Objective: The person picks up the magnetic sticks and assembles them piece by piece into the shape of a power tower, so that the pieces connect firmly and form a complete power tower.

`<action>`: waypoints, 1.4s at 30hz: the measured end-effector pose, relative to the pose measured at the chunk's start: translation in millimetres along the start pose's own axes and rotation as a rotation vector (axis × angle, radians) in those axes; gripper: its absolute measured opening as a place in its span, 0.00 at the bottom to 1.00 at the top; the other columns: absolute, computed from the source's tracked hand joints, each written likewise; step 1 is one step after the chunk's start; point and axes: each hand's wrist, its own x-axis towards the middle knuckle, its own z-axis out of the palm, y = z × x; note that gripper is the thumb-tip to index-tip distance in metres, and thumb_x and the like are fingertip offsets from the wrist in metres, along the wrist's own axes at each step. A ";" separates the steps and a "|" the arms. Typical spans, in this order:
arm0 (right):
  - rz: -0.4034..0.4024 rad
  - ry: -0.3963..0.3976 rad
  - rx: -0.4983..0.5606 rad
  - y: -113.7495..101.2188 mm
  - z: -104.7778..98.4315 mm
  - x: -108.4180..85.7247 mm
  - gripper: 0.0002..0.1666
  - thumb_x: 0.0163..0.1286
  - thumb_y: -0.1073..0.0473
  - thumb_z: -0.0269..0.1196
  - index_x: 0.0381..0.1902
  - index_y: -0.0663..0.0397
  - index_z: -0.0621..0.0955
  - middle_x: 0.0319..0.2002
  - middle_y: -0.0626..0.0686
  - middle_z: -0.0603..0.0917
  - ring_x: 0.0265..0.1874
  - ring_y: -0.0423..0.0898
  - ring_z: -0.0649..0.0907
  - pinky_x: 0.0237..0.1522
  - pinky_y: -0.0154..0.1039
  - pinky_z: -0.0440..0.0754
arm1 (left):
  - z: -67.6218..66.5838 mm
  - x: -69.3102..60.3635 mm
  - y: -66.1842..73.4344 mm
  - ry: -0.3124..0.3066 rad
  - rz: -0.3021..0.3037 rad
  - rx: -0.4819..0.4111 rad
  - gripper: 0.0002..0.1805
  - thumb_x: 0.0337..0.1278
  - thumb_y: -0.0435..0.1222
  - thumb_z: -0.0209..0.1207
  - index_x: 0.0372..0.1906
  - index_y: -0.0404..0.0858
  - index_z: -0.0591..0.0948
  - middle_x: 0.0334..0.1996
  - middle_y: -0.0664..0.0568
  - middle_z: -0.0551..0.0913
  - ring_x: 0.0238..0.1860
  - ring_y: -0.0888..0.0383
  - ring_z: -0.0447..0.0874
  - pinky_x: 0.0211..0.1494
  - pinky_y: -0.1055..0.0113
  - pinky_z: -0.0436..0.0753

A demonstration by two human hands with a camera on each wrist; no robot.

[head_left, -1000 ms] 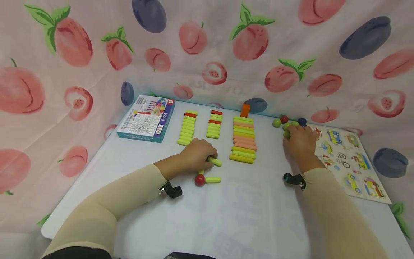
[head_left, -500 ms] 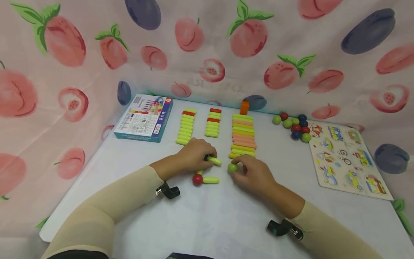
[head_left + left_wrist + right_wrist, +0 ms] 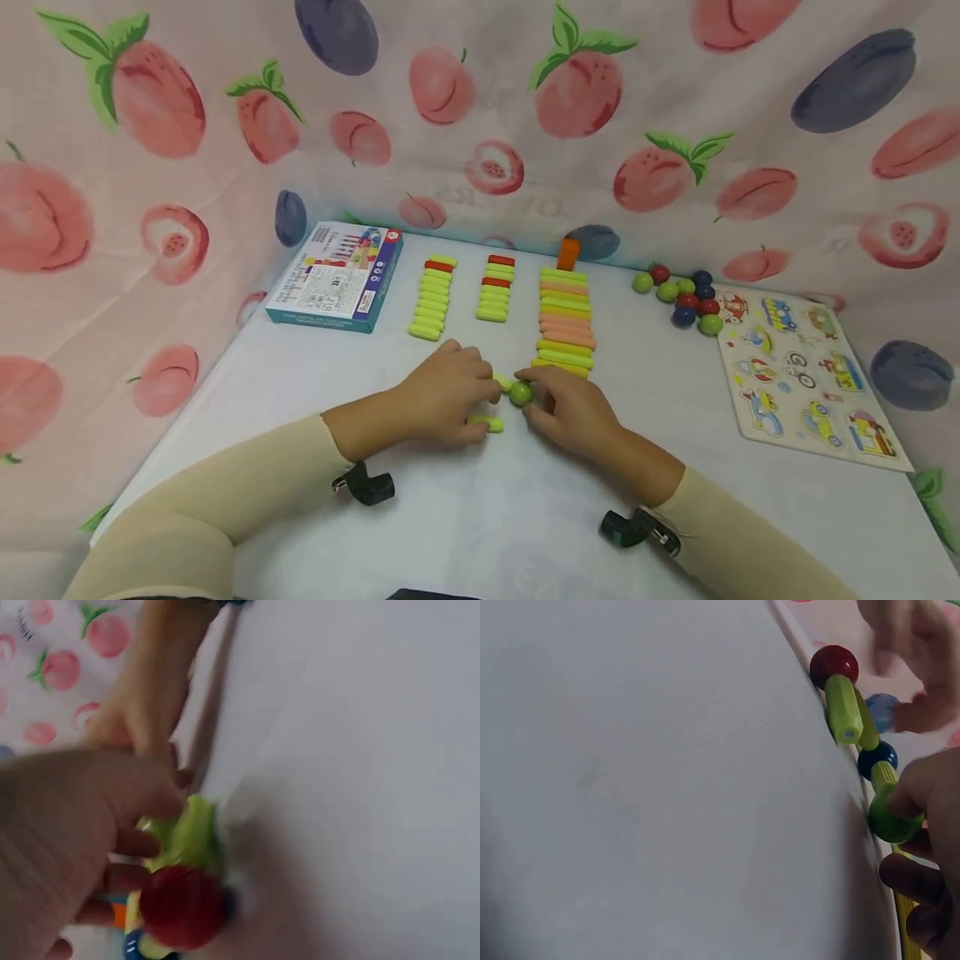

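My right hand pinches a green ball between thumb and fingers, against the end of a yellow-green stick. In the right wrist view, that stick runs from the green ball to a dark blue ball. More green sticks lead to a red ball, with another blue ball behind. My left hand hovers over this joined group, its fingers loosely bent and apart from the pieces. From the head view, it hides the red and blue balls.
Rows of yellow-green, red and orange sticks lie behind the hands. A box sits back left. Several coloured balls cluster at back right beside a picture puzzle board. An orange piece stands near the fabric backdrop.
My right hand has brought a green ball from the cluster at right to the stick's end. My left hand has let go of the stick and shifted slightly toward me.
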 end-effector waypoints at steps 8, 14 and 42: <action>0.069 -0.034 0.024 -6.6 0.9 -3.1 0.22 0.66 0.55 0.77 0.57 0.46 0.87 0.34 0.40 0.81 0.25 0.36 0.73 0.26 0.34 0.74 | 13.2 -9.6 14.0 0.102 -0.090 0.060 0.06 0.59 0.47 0.69 0.35 0.51 0.88 0.33 0.62 0.85 0.39 0.59 0.74 0.42 0.61 0.67; 0.065 -0.001 0.024 -16.1 6.6 -5.8 0.21 0.66 0.56 0.77 0.56 0.47 0.87 0.35 0.41 0.82 0.24 0.36 0.73 0.25 0.34 0.74 | 24.4 -14.6 12.1 0.187 -0.111 0.036 0.06 0.57 0.46 0.69 0.34 0.50 0.87 0.31 0.62 0.82 0.36 0.58 0.73 0.40 0.61 0.65; 0.107 -0.109 -0.008 -17.2 -11.5 -3.8 0.20 0.67 0.52 0.75 0.56 0.41 0.87 0.48 0.38 0.86 0.30 0.38 0.75 0.32 0.36 0.77 | 20.2 5.0 -35.8 -0.034 -0.395 -0.474 0.23 0.73 0.43 0.65 0.69 0.49 0.83 0.59 0.57 0.86 0.56 0.59 0.82 0.64 0.59 0.81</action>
